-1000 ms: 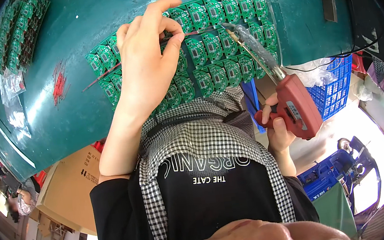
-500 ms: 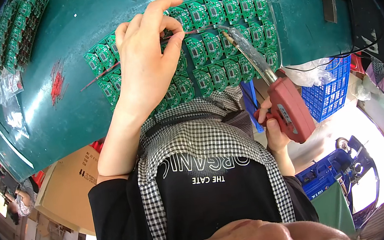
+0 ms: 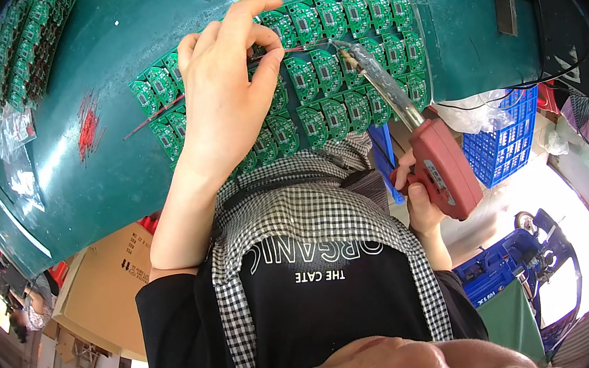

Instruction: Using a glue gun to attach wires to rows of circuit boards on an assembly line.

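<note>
Green circuit boards (image 3: 327,71) lie in joined rows on the table before me. My left hand (image 3: 228,82) is over their left half, thumb and forefinger pinching thin red wires (image 3: 156,115). One wire end runs right from the fingertips toward the boards' middle; the others trail out left beneath the hand. My right hand (image 3: 420,206) grips the handle of a red soldering gun (image 3: 445,170), fingers wrapped round it. The gun's tip meets the boards near the wire's end, between the top and middle rows. Boards under my left hand are hidden.
A loose pile of red wires (image 3: 89,127) lies left on the green table (image 3: 112,52). Stacked circuit boards (image 3: 28,47) stand at the far left, beside clear plastic bags (image 3: 16,147). A blue crate (image 3: 504,138) is at the right, and a cardboard box (image 3: 107,292) at the lower left.
Almost nothing differs. The soldering gun's tip has shifted very slightly left; my left hand keeps its pinch in the same place.
</note>
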The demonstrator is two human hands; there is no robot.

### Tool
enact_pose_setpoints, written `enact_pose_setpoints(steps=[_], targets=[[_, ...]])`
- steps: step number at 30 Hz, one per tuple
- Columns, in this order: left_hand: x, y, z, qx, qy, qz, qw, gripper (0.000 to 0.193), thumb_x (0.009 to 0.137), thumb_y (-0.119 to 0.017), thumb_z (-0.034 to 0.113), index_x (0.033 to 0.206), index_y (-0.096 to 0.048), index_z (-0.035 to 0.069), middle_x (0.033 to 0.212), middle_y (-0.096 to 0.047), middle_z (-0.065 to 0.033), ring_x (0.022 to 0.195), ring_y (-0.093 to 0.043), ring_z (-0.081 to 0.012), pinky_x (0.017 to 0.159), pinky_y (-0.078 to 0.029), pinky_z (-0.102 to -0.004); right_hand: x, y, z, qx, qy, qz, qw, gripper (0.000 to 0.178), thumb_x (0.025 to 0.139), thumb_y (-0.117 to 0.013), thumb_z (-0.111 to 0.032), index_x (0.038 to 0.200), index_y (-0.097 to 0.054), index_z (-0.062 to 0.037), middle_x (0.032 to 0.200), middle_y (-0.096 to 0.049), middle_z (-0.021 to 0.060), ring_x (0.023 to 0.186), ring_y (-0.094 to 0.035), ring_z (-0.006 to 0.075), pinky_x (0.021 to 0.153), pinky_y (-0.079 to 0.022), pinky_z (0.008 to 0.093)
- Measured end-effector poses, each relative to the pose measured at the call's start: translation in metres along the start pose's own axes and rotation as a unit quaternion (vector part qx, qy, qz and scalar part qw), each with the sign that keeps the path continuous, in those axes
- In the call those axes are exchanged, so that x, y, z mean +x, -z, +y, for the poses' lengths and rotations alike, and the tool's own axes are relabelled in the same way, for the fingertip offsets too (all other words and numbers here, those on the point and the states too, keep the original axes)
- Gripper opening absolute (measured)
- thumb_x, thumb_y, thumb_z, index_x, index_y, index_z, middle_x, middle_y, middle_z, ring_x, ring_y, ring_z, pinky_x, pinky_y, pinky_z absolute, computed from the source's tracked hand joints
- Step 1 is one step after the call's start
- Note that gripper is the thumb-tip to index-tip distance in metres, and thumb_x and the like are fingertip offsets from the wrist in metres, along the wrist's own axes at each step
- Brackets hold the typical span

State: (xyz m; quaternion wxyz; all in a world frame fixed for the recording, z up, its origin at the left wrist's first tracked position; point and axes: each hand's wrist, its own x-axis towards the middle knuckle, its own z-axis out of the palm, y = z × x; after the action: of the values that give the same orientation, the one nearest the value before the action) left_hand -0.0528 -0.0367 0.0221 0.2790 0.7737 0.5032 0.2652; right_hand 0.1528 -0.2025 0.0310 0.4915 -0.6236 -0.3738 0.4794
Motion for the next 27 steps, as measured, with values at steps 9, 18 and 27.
enact_pose_setpoints(steps=[9,18,27], targets=[[0.0006,-0.0002,0.0003,0.005,0.005,-0.007,1.0,0.037,0.073,-0.061,0.004,0.108,-0.051,0.011,0.074,-0.057,0.0068,0.066,-0.046,-0.0097,0.081,-0.031,-0.0278,-0.0031,0.0027,0.001,0.029,0.002,0.009,1.0,0.062,0.076,-0.064,-0.038,0.114,-0.041,0.0052,0.101,-0.052,0.0162,0.057,-0.049,0.0134,0.052,-0.044,0.0248],[0.0006,0.0004,0.0009,0.007,0.003,-0.007,1.0,0.037,0.073,-0.061,0.004,0.107,-0.051,0.011,0.074,-0.057,0.0064,0.066,-0.046,-0.0097,0.081,-0.031,-0.0279,-0.003,0.0042,0.0022,0.02,0.002,0.004,1.0,0.064,0.075,-0.065,-0.038,0.115,-0.04,0.0054,0.1,-0.052,0.0165,0.057,-0.049,0.014,0.053,-0.045,0.0266],[0.0011,0.0022,0.0005,-0.001,0.004,-0.014,1.0,0.037,0.073,-0.061,0.004,0.108,-0.051,0.01,0.075,-0.057,0.0057,0.067,-0.048,-0.0102,0.081,-0.031,-0.0279,-0.0027,0.0023,0.001,0.02,0.0,0.009,1.0,0.063,0.075,-0.064,-0.039,0.114,-0.041,0.0055,0.1,-0.052,0.017,0.057,-0.049,0.0142,0.052,-0.044,0.0258]])
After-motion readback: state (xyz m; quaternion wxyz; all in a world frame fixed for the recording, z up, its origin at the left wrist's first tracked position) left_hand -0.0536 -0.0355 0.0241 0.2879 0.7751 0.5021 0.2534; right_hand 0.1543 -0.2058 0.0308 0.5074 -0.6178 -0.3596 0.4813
